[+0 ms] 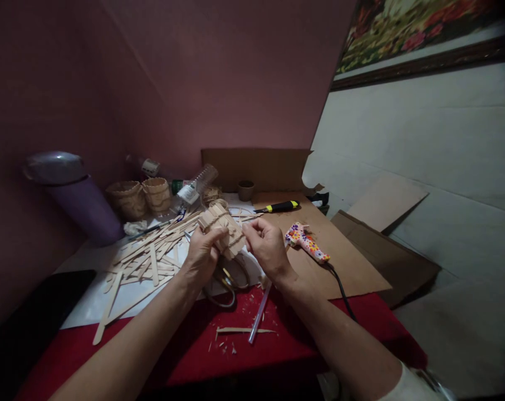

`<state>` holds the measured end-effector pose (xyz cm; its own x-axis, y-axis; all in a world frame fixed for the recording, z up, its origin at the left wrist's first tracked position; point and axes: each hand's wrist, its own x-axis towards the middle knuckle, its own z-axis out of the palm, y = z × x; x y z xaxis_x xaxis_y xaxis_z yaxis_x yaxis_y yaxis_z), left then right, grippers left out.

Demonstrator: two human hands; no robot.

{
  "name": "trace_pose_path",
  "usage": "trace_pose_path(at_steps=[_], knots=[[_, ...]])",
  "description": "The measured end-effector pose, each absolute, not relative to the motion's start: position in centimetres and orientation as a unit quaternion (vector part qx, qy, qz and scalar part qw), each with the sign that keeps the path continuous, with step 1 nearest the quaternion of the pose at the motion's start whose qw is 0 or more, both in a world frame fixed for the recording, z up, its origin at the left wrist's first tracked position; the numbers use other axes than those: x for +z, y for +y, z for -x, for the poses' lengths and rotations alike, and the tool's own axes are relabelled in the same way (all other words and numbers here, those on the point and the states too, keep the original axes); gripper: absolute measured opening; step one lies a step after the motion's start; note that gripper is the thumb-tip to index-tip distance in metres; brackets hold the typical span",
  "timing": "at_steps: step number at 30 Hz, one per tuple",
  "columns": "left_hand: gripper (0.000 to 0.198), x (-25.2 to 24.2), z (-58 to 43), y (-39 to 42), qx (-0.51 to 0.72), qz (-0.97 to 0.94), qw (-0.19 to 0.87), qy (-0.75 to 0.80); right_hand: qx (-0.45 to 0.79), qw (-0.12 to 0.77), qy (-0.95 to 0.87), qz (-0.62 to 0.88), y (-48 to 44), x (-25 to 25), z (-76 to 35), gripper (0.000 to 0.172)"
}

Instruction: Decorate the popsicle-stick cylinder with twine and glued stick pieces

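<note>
In my left hand [202, 253] is a small piece built of craft sticks [219, 221], tilted, with twine wound round it. The fingers close on its left side, thumb across the front. My right hand [269, 248] is at the piece's right edge, thumb and fingers pinched together. What sits in that pinch is too small to make out. Below the piece lie scissors [227, 283], partly hidden by it and by my left hand. A ball of twine [212, 195] rests just behind.
Loose craft sticks [154, 262] are heaped at left on white paper. On the cardboard at right lie a flowered glue gun [307, 243] and a yellow-black handled tool [282, 206]. A clear glue stick [259, 316] is in front. Behind stand twine-trimmed pots [157, 195] and a purple bottle [87, 209].
</note>
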<state>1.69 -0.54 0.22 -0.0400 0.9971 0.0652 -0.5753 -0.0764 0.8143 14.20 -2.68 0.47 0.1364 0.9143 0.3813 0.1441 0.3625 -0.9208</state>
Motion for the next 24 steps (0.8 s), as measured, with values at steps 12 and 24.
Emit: trace_pose_path(at_steps=[12,24], knots=[[0.054,-0.4,-1.7,-0.2,0.676,-0.342,0.580,0.301,0.012,0.446,-0.733,0.513,-4.2,-0.1,-13.6,0.023],[0.032,-0.1,-1.6,-0.7,0.664,-0.316,0.631,0.248,-0.009,0.420,-0.748,0.514,-4.0,-0.4,-13.8,0.019]])
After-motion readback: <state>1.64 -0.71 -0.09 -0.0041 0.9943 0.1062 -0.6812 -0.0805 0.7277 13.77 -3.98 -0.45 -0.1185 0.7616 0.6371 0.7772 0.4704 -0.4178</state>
